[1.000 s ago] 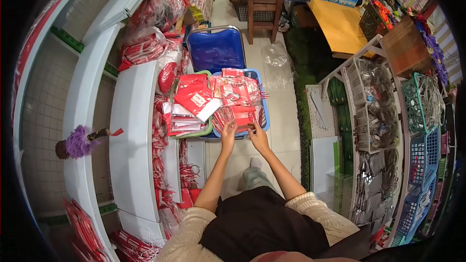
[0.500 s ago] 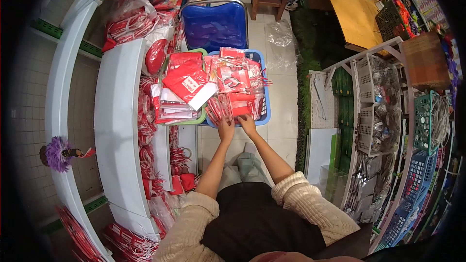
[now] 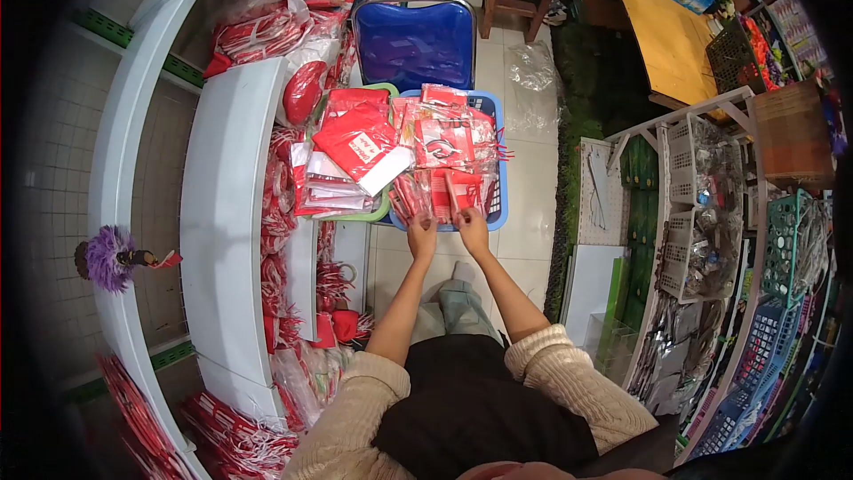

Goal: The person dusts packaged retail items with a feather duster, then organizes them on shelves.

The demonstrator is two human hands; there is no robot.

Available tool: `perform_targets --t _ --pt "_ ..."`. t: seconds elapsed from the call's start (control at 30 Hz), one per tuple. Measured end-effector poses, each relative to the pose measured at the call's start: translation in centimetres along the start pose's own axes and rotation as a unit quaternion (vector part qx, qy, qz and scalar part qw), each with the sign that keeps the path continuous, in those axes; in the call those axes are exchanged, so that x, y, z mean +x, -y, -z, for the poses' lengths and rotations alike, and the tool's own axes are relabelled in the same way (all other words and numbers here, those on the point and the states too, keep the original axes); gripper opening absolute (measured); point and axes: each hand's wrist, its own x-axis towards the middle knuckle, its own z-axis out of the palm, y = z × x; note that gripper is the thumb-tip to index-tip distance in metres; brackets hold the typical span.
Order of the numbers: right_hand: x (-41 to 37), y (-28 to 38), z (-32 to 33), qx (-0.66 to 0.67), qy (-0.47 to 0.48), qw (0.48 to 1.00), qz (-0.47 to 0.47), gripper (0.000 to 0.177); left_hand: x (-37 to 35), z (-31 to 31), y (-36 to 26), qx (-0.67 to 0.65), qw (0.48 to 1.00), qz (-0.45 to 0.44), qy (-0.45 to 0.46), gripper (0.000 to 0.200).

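Red-and-white packets in clear plastic [image 3: 444, 142] fill a blue basket [image 3: 503, 196]. My left hand [image 3: 422, 236] is at the basket's near rim, its fingers closed on narrow red packets [image 3: 409, 197] at the near left corner. Just to its right, my right hand [image 3: 473, 229] pinches the near edge of a red packet [image 3: 456, 191], which looks slightly lifted. The fingertips are small and partly hidden by the plastic. Against the left side of the blue basket stands a green basket [image 3: 384, 210], heaped with red and white bagged cloth items [image 3: 357, 142].
Behind the baskets is a blue chair back [image 3: 416, 40] with a metal frame. White shelving [image 3: 227, 213] with red goods runs along the left. On the right are racks with white baskets [image 3: 680, 240] and a yellow board [image 3: 662, 40]. Clear plastic [image 3: 533, 80] lies on the tiled floor.
The head view has shifted, so the scene sits farther right. My hands are slightly farther apart at the near rim, and a packet edge now stands up by my right hand.
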Motion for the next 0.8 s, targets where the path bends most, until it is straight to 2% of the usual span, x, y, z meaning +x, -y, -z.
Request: perform_targets --t 0.07,0.1,0.17,0.2,0.23,0.27,0.3,0.37,0.43,0.47,0.57,0.6,0.7,0.73,0.8 --pt "0.0 -1.1 1.4 0.094 -0.024 0.995 0.011 0.016 -1.7 0.3 -4.1 0.047 0.994 -0.033 -0.096 0.029" --pt "0.0 -0.4 2.5 0.173 -0.023 0.984 -0.043 0.016 -2.4 0.2 -5.9 0.070 0.986 -0.051 -0.144 0.032" --pt "-0.2 2.3 5.4 0.329 -0.022 0.933 -0.146 0.017 -3.7 -1.3 -4.7 0.053 0.992 -0.077 -0.084 0.037" --pt "-0.1 2.9 6.4 0.374 -0.035 0.909 -0.182 0.010 -4.6 -2.0 -4.3 0.045 0.993 -0.090 -0.055 0.041" --pt "0.1 3.2 7.6 0.431 -0.018 0.886 -0.171 0.010 -6.0 -2.7 -5.1 -0.104 0.990 0.090 0.018 0.046" --pt "0.3 3.4 8.9 0.487 -0.002 0.859 -0.159 0.010 -7.0 -3.4 -6.0 -0.245 0.928 0.265 0.092 0.053" --pt "0.3 3.9 10.1 0.542 0.015 0.828 -0.147 0.010 -7.4 -3.1 -7.7 -0.336 0.868 0.344 0.125 0.057" --pt "-0.1 6.1 12.5 0.617 0.033 0.773 -0.146 0.010 -8.4 -2.1 -11.4 -0.492 0.698 0.485 0.189 0.067" --pt "-0.3 7.4 14.3 0.666 0.049 0.732 -0.135 0.012 -8.0 -1.4 -12.2 -0.626 0.597 0.417 0.280 0.070" --pt "-0.6 8.2 15.0 0.675 0.028 0.722 -0.149 0.015 -7.7 -1.0 -12.7 -0.684 0.536 0.377 0.321 0.072" --pt "-1.9 9.4 17.3 0.709 0.071 0.693 -0.110 0.019 -5.6 -0.8 -15.0 -0.642 0.677 0.241 0.267 0.062" --pt "-2.3 10.5 17.9 0.709 0.057 0.693 -0.115 0.022 -4.7 -0.3 -15.9 -0.587 0.734 0.202 0.274 0.053" --pt "-2.9 12.7 19.9 0.691 0.043 0.716 -0.091 0.023 -3.7 2.2 -19.3 -0.527 0.776 0.222 0.266 0.046" --pt "-3.0 13.6 20.4 0.674 0.041 0.735 -0.064 0.024 -4.3 3.8 -21.9 -0.555 0.760 0.221 0.255 0.039" --pt "-4.0 16.6 21.6 0.637 0.019 0.769 -0.044 0.019 -3.8 4.4 -23.0 -0.585 0.766 0.151 0.223 0.037"
